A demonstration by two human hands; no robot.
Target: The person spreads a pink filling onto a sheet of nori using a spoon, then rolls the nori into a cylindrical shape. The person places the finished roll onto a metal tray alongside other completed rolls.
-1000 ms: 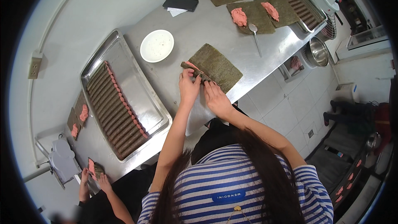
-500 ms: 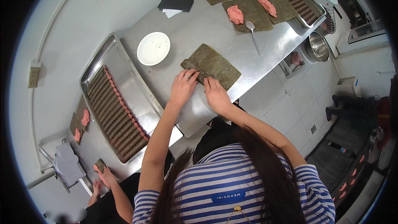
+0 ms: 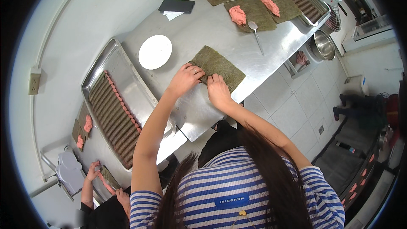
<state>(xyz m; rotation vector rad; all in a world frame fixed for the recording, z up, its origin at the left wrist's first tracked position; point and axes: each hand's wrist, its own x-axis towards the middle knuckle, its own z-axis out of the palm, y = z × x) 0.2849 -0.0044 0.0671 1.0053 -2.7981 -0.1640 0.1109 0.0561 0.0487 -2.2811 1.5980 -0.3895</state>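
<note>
While working at the steel table (image 3: 190, 29), had both hands on one dark green seaweed sheet (image 3: 222, 68), laid near the table's front edge with its near side under the fingers. Set the left hand (image 3: 186, 78) back upward at the sheet's left end, fingers bent down onto it. Placed the right hand (image 3: 218, 91) just beside, fingertips on the same near side, with a small gap between the two hands. Could not tell pinching from plain pressing, with the thumbs mostly hidden from above.

Had a round white dish (image 3: 155, 52) beyond the left hand, and farther off a black phone (image 3: 177, 6) lying across white paper (image 3: 171, 15). Saw a spoon (image 3: 256, 36) resting its head on the near edge of one of four more sheets (image 3: 265, 21), each bearing a lump of pink paste (image 3: 237, 15). Noticed a far tray (image 3: 319, 20) of dark rolls past those. To the left, had a large metal tray (image 3: 135, 87) with rolls (image 3: 116, 127) packed side by side, pink at their ends. Glimpsed a co-worker's hands (image 3: 94, 171) at lower left, around a narrow sheet (image 3: 111, 178) with pink filling.
</note>
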